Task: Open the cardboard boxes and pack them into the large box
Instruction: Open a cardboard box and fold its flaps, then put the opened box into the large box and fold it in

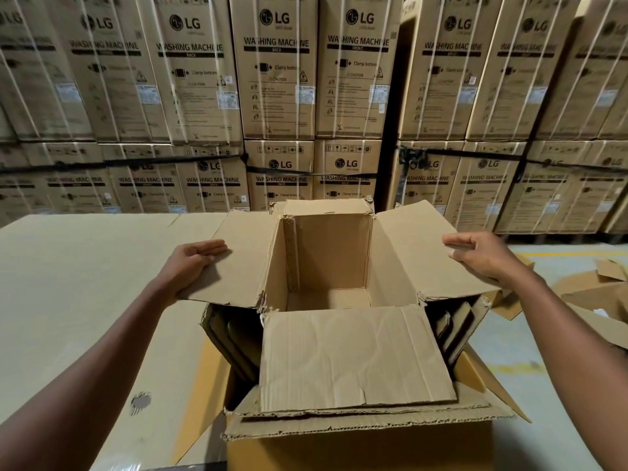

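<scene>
On the far left is a big flat sheet of cardboard [85, 283], lying like a table top. Next comes the left hand [193, 258]. Its fingers are straight and it presses flat on the left flap [234, 263] of the open box [326, 263], holding nothing. In the middle, that open box stands up with nothing to see inside it, and its front flap [353, 355] hangs down toward the person. Its lower part sits down inside the large box [367, 447], which is right under it, near the bottom middle of the view. Dark folded cardboard [234, 341] shows in the gaps on both sides, but I cannot tell just what it is. Then comes the right hand [475, 253]. It holds the edge of the right flap [438, 253], with its fingers bent over the far rim. On the far right, loose cardboard pieces [598, 294] lie on the floor. Behind everything stand tall stacks of washing machine boxes [278, 73]. I think the step now is spreading the flaps wide. Next, the box likely needs a push straight down, with both hands even so it does not catch.
</scene>
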`<state>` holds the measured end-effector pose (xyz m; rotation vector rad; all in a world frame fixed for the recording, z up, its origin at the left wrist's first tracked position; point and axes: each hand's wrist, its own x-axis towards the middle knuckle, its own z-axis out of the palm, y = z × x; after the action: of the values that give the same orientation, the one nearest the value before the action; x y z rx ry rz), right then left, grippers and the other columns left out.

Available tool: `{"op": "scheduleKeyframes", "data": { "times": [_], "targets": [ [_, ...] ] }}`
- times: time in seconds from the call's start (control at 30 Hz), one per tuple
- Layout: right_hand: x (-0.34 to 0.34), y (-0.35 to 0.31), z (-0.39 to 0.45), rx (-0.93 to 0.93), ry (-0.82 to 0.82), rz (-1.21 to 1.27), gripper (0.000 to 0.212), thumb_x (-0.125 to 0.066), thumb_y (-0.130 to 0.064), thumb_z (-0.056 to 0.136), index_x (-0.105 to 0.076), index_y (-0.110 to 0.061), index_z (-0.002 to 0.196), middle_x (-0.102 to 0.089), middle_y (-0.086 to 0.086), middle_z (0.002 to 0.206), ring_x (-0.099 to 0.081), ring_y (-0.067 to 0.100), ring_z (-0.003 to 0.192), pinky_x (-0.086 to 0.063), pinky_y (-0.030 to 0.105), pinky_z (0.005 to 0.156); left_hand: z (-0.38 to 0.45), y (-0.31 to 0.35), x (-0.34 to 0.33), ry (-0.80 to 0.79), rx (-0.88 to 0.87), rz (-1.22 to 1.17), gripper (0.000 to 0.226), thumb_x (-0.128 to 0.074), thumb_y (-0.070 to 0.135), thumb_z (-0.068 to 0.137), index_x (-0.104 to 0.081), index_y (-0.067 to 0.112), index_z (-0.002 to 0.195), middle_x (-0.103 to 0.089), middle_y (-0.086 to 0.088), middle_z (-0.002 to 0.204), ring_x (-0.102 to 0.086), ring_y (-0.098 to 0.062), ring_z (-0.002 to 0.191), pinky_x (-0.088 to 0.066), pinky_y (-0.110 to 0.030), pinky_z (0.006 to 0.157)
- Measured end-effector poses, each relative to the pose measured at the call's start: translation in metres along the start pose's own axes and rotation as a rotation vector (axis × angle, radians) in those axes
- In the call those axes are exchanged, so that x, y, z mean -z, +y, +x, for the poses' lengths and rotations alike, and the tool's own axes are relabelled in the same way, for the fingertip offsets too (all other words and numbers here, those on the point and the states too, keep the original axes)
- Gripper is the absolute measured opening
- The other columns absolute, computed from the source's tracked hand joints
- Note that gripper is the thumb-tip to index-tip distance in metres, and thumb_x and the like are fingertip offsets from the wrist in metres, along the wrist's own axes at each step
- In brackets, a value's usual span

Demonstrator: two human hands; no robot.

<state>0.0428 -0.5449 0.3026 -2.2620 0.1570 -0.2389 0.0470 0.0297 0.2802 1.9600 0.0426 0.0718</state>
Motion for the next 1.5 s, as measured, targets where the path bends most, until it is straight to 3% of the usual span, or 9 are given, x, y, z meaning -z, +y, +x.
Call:
{"op": "scheduleKeyframes", "data": {
  "times": [0.17, 0.27, 0.43, 0.57, 0.73, 0.83, 0.97, 1.23, 1.5],
  "targets": [
    [-0.001, -0.003, 0.000, 0.005, 0.033, -0.193, 0.036, -0.076, -0.021, 0.088, -0.072, -0.039, 0.118, -0.069, -0.018, 0.126, -0.055, 0.015, 0.132, -0.026, 0.053, 0.118, -0.010, 0.016, -0.008, 0.030, -0.023, 0.086, 0.046, -0.045, -0.009, 0.098, -0.064, 0.011, 0.134, -0.069, 0.002, 0.127, -0.056, -0.016, 0.124, -0.044, -0.019, 0.090],
    [-0.001, -0.015, -0.011, -0.004, 0.069, -0.288, 0.032, -0.070, -0.025, 0.094, -0.069, -0.034, 0.125, -0.068, -0.015, 0.129, -0.048, 0.015, 0.135, -0.016, 0.042, 0.110, -0.018, 0.024, -0.011, 0.033, -0.042, 0.149, 0.047, -0.044, -0.007, 0.098, -0.064, 0.014, 0.134, -0.065, 0.004, 0.125, -0.054, -0.017, 0.113, -0.042, -0.021, 0.079],
    [-0.008, -0.037, -0.037, -0.031, 0.142, -0.239, 0.030, -0.061, -0.030, 0.099, -0.068, -0.034, 0.127, -0.064, -0.006, 0.125, -0.028, 0.027, 0.140, -0.023, 0.034, 0.098, -0.036, 0.026, -0.010, 0.114, -0.106, 0.268, 0.051, -0.046, -0.004, 0.095, -0.061, 0.016, 0.139, -0.063, 0.001, 0.137, -0.054, -0.022, 0.124, -0.049, -0.043, 0.100],
    [-0.019, -0.074, -0.073, 0.188, 0.112, 0.092, 0.025, -0.070, -0.013, 0.094, -0.074, -0.020, 0.118, -0.072, -0.004, 0.123, -0.062, 0.013, 0.120, -0.041, 0.028, 0.103, -0.068, 0.027, -0.014, 0.371, -0.243, 0.183, 0.040, -0.055, 0.008, 0.100, -0.062, 0.014, 0.138, -0.063, 0.001, 0.139, -0.055, -0.010, 0.125, -0.045, -0.033, 0.105],
    [-0.054, -0.113, -0.123, 0.355, 0.025, 0.229, 0.020, -0.069, -0.017, 0.095, -0.078, -0.025, 0.112, -0.075, -0.015, 0.110, -0.066, -0.005, 0.105, -0.049, 0.023, 0.097, -0.128, 0.011, -0.026, 0.525, -0.306, 0.057, 0.035, -0.056, 0.014, 0.100, -0.065, 0.017, 0.134, -0.067, 0.003, 0.132, -0.058, -0.010, 0.125, -0.046, -0.031, 0.103],
    [-0.089, -0.137, -0.150, 0.422, -0.086, 0.283, 0.020, -0.069, -0.021, 0.095, -0.078, -0.029, 0.111, -0.075, -0.016, 0.109, -0.067, -0.002, 0.106, -0.050, 0.019, 0.091, -0.170, -0.010, -0.039, 0.602, -0.257, 0.010, 0.032, -0.057, 0.017, 0.101, -0.068, 0.019, 0.131, -0.068, 0.004, 0.131, -0.057, -0.006, 0.125, -0.043, -0.021, 0.100],
    [-0.144, -0.167, -0.189, 0.482, -0.301, 0.369, 0.020, -0.069, -0.020, 0.096, -0.077, -0.028, 0.112, -0.076, -0.015, 0.107, -0.069, -0.002, 0.101, -0.053, 0.014, 0.085, -0.224, -0.051, -0.044, 0.632, -0.141, -0.044, 0.030, -0.058, 0.022, 0.101, -0.068, 0.025, 0.129, -0.067, 0.010, 0.131, -0.058, -0.004, 0.126, -0.046, -0.032, 0.105],
    [-0.291, -0.201, -0.278, 0.409, -0.780, 0.464, 0.019, -0.068, -0.020, 0.097, -0.077, -0.026, 0.112, -0.077, -0.011, 0.107, -0.071, 0.008, 0.101, -0.056, 0.024, 0.083, -0.322, -0.133, 0.000, 0.734, 0.117, -0.341, 0.029, -0.058, 0.016, 0.101, -0.069, 0.030, 0.123, -0.070, 0.012, 0.126, -0.061, -0.004, 0.122, -0.050, -0.031, 0.101],
    [-0.418, -0.253, -0.331, 0.419, -0.759, 0.327, 0.016, -0.072, -0.025, 0.094, -0.078, -0.030, 0.107, -0.074, -0.022, 0.103, -0.067, -0.010, 0.088, -0.049, 0.007, 0.073, -0.383, -0.206, 0.085, 0.775, 0.280, -0.448, 0.028, -0.059, 0.021, 0.101, -0.070, 0.029, 0.126, -0.071, 0.013, 0.124, -0.063, -0.007, 0.122, -0.050, -0.043, 0.106]
  ]
}}
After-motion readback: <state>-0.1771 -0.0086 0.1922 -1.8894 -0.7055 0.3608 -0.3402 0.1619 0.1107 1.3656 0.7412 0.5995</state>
